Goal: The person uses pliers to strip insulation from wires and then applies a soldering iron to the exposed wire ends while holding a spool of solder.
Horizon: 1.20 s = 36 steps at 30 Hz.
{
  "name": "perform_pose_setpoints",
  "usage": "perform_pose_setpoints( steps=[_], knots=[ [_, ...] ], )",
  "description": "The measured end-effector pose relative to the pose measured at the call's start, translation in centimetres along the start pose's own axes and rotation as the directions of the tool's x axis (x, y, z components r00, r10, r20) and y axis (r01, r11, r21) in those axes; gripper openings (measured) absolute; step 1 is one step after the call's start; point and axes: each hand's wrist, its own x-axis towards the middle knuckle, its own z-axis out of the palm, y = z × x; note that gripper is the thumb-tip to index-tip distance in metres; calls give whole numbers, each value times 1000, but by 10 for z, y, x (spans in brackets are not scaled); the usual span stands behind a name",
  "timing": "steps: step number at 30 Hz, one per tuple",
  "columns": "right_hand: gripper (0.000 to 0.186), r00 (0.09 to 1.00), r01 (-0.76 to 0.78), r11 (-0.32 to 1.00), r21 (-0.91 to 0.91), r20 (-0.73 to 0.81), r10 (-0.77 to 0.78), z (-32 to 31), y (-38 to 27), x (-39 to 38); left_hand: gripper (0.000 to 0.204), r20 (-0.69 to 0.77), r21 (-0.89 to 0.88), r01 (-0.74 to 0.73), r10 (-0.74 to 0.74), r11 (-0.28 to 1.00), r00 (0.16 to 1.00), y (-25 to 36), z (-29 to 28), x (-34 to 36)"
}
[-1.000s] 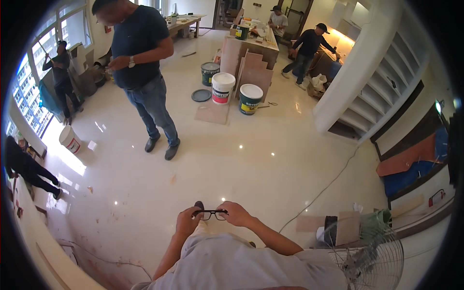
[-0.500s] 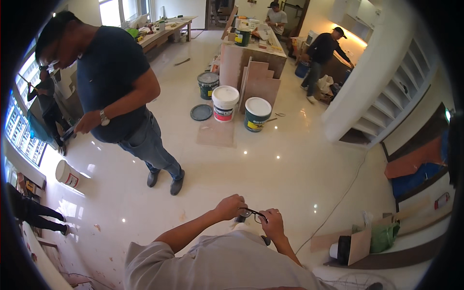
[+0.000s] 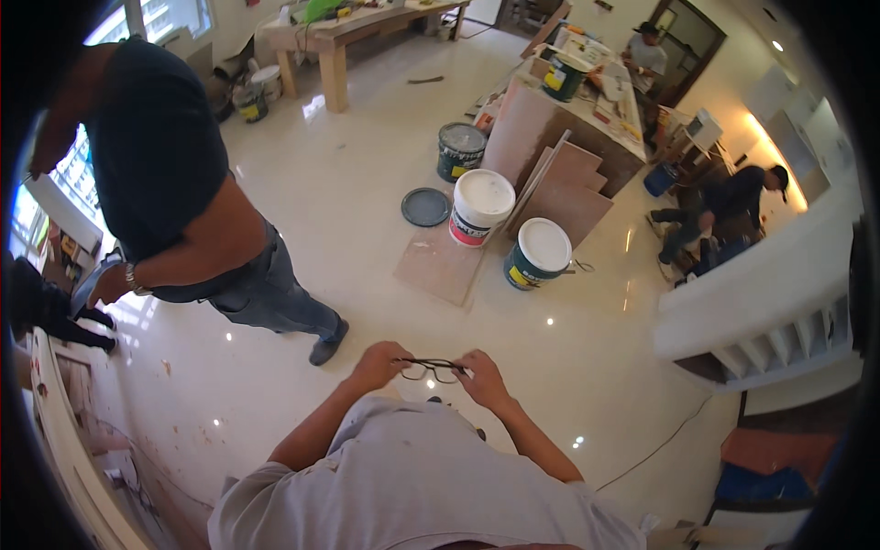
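A pair of dark-framed glasses [image 3: 429, 368] is held level in front of my grey shirt, above the glossy pale floor. My left hand [image 3: 383, 365] grips the glasses at one side, fingers closed round the frame. My right hand [image 3: 478, 374] pinches the other side. Beyond the glasses, a white paint bucket [image 3: 481, 209] and a green bucket [image 3: 536, 257] with a white lid stand on the floor.
A person in a dark T-shirt [image 3: 160, 156] stands close at my left. Boards [image 3: 564, 188] lean on a counter ahead. A wooden worktable [image 3: 332, 46] is at the back. Co-workers [image 3: 747, 206] are at the right and back. A cable [image 3: 660, 445] crosses the floor.
The view has swung, bringing the worktable and buckets rightward. The person in the dark T-shirt has moved left. The glasses stay in both my hands, now held more level than half a second ago.
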Motion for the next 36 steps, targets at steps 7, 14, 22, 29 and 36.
perform_pose_setpoints(
  steps=[7, 14, 22, 29, 36],
  knots=[
    [13, 960, 200, 978, 49, 188, -206, -4, 44, 176, 18, -244, -268, 263, -329, 927, 912, -50, -45, 83],
    [16, 999, -36, 980, 196, 10, 35, -51, 86, 307, 24, -172, -560, 305, -469, 770, 866, -84, -103, 260],
    [11, 916, -196, 771, 606, -166, 364, -96, 148, 456, 17, -18, -541, 282, -346, 792, 938, -94, -155, 460],
    [14, 968, -57, 668, 742, -122, 219, -153, 155, 639, 13, -286, -361, 202, -314, 910, 905, -44, -263, 587],
    [19, 909, 416, 647, 640, -302, -286, -244, 78, 847, 14, -712, -90, -382, 209, 920, 670, 8, -390, 700]
  ],
)
